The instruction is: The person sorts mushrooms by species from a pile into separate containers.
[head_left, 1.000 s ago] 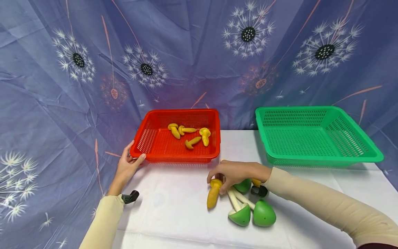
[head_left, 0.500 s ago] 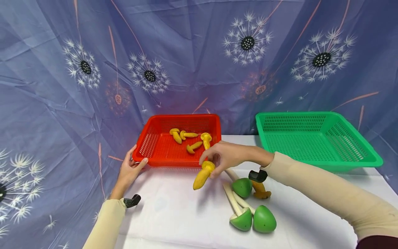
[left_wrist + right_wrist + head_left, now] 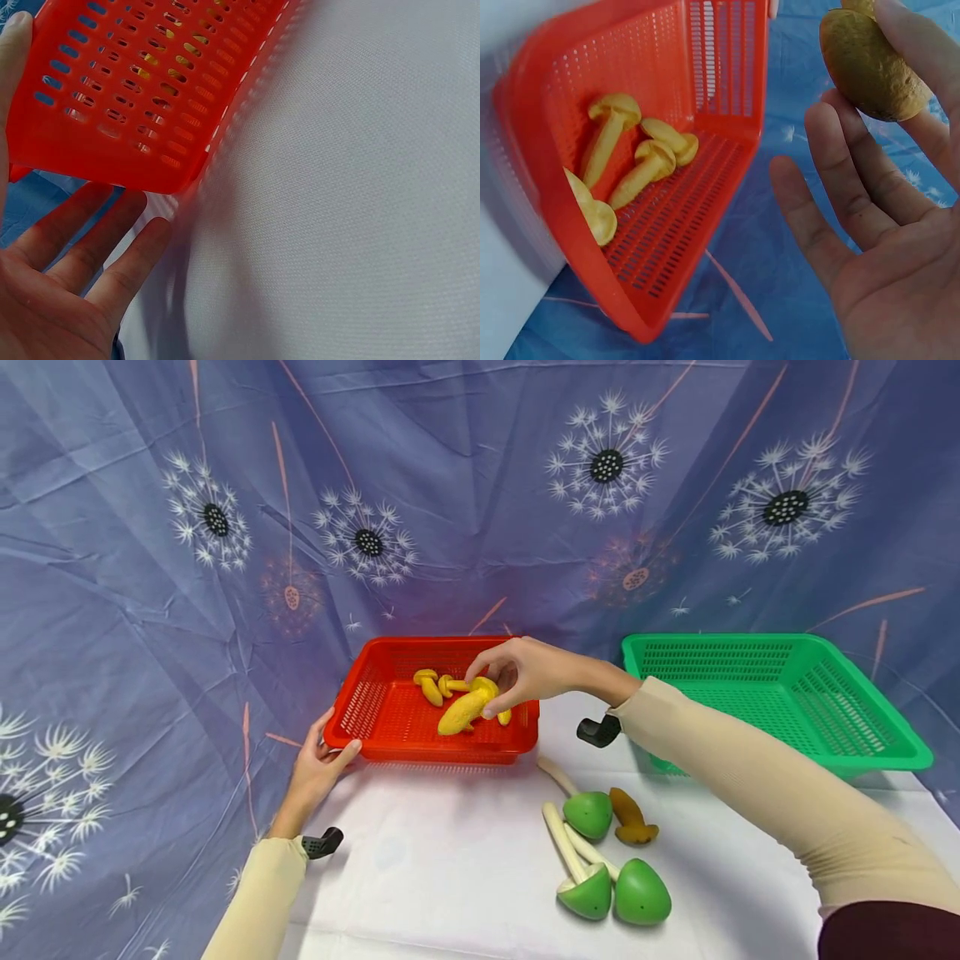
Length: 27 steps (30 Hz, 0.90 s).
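Thumb and fingers of my right hand pinch a yellow toy mushroom by its cap end, over the red basket. In the right wrist view the held mushroom is beside the basket's opening, the other fingers spread loosely. Several yellow mushrooms lie inside the basket; the held one partly covers them in the head view. My left hand holds the basket's near left corner, thumb on the front rim and fingers around the side. The left wrist view shows these fingers fairly straight, fingertips right at the corner.
A green basket stands at the right on the white cloth. Several green-capped mushrooms with pale stems lie front right of the red basket, with a brownish-yellow mushroom beside them. A blue dandelion-print cloth hangs behind.
My right hand has picked up the yellow mushroom from the table and carried it up and left, over the red basket. My left hand has stayed at the basket's corner.
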Available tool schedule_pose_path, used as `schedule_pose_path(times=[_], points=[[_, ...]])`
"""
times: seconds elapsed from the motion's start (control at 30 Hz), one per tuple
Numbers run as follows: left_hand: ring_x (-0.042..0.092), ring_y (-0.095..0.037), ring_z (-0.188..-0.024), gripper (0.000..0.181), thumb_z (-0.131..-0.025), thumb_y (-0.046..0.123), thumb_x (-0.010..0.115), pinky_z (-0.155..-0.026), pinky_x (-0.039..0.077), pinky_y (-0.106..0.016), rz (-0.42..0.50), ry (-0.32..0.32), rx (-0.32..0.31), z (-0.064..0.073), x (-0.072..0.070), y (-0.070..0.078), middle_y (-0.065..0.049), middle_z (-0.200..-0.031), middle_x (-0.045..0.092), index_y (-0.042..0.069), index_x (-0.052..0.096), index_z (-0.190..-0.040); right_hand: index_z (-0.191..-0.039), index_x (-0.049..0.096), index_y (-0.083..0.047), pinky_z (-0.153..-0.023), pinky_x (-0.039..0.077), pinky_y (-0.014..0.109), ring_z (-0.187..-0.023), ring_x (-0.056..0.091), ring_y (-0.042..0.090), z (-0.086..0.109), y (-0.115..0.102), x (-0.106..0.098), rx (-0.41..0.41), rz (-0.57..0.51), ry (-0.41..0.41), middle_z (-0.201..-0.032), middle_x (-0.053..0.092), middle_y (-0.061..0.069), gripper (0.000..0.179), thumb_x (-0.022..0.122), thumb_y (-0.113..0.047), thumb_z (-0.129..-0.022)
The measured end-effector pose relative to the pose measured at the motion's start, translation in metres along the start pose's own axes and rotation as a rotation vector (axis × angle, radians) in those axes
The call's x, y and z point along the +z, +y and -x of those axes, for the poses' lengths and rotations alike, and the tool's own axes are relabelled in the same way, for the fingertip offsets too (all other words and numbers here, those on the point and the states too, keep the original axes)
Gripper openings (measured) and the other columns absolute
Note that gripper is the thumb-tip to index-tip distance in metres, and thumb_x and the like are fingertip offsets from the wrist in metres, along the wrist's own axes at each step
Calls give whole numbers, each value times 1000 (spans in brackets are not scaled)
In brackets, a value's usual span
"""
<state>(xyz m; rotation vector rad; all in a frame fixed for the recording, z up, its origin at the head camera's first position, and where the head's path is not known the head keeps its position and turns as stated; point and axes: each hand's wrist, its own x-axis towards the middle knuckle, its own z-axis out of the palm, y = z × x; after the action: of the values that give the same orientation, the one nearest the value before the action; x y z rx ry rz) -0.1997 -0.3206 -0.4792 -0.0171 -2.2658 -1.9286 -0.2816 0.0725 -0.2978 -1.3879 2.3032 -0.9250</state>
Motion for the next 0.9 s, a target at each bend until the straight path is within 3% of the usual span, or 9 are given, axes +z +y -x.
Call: schedule_pose_path(times=[0.53,0.7,0.9], points=[[66,-8,-94,82,-89,14,73,-82,57,-41,-14,13,-2,-2,1,-2,-29,-134,52,29,27,-154,-120,66,-29,-74,55,32,-83,66,13,-30,20,-14,80,46,91,-101,70,-7,47,82,-43,-77],[66,-7,-95,82,-89,12,73,-80,57,-41,-14,3,10,-2,0,-2,-31,-135,50,26,25,-155,-120,66,-28,-76,54,32,-82,66,13,-39,29,-13,106,45,103,-99,70,-5,48,82,-43,-78],[65,-6,-95,84,-88,11,73,-80,57,-38,-12,-2,-17,-1,1,2,-30,-137,49,23,24,-156,-119,66,-27,-79,54,31,-84,66,12,-56,40,-8,136,37,115,-96,70,-3,46,82,-41,-78]])
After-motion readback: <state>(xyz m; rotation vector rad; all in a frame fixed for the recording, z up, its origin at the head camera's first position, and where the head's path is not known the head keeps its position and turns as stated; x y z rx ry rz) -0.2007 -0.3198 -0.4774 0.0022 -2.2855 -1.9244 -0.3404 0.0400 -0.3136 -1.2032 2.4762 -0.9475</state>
